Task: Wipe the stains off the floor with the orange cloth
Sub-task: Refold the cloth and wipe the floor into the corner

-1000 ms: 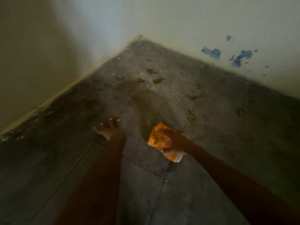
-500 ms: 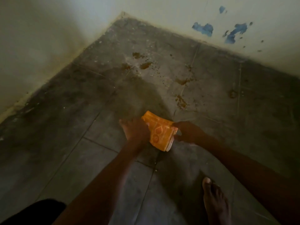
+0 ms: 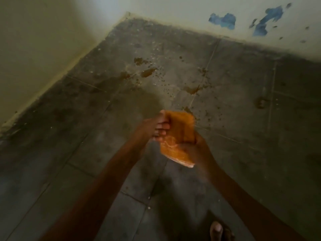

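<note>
The orange cloth (image 3: 178, 134) is folded and held up off the grey tiled floor (image 3: 243, 119) between both hands. My left hand (image 3: 152, 126) grips its upper left edge with curled fingers. My right hand (image 3: 194, 145) clasps its lower right part from beneath. Brown stains (image 3: 147, 72) lie on the tiles beyond the cloth, near the room's corner. More brown marks (image 3: 192, 89) spread to the right along a tile joint, with small specks scattered around them.
Two pale walls meet at a corner (image 3: 127, 14) ahead; the right wall has blue patches (image 3: 224, 20) of peeled paint. My bare foot (image 3: 218, 231) stands on the tiles at the bottom edge. A dark damp-looking area (image 3: 147, 101) lies before the cloth.
My left hand came off the floor and joined the right on the cloth. The cloth has been lifted and folded upright between both hands. The view has tilted down, and a foot came into sight.
</note>
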`<state>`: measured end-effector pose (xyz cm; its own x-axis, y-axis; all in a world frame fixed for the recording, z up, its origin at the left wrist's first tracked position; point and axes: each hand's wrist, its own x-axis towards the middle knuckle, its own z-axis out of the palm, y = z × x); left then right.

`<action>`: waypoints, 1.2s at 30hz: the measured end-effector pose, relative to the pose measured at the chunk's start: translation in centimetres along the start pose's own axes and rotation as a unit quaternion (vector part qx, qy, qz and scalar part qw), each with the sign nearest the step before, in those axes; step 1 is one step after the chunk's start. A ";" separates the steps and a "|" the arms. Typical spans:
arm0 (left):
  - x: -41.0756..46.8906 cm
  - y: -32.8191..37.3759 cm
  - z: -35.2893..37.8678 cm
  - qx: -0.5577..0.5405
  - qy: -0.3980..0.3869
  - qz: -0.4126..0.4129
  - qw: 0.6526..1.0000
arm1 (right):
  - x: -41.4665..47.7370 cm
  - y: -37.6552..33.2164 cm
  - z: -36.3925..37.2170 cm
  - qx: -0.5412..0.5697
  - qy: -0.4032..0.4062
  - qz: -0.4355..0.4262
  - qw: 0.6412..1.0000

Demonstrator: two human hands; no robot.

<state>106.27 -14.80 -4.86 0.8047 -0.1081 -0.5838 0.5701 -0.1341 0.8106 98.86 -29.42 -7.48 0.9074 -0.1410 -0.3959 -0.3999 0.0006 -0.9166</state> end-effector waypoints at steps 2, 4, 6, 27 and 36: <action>1.0 0.1 0.4 0.040 -0.002 0.032 0.999 | 0.7 -1.6 -3.1 0.154 -0.066 0.075 0.983; 1.0 -0.1 1.4 0.054 -0.062 -0.008 0.997 | 1.0 -2.5 -6.1 0.208 -0.134 0.142 0.958; 0.7 -0.7 3.1 0.004 -0.131 -0.095 0.987 | 1.6 -2.0 -8.7 0.174 -0.163 0.184 0.954; -1.9 1.2 8.9 0.079 -0.311 0.137 0.937 | 0.7 -0.1 -12.3 0.254 -0.143 0.160 0.943; -0.5 8.0 5.8 0.306 -0.293 0.258 0.868 | -0.5 0.0 -13.9 0.102 -0.310 0.154 0.933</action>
<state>109.46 -21.51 1.71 0.6024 -0.7678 -0.2184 -0.1803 -0.3975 0.8997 96.57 -43.14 -6.54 0.6790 0.4967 -0.5405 -0.6785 0.1436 -0.7204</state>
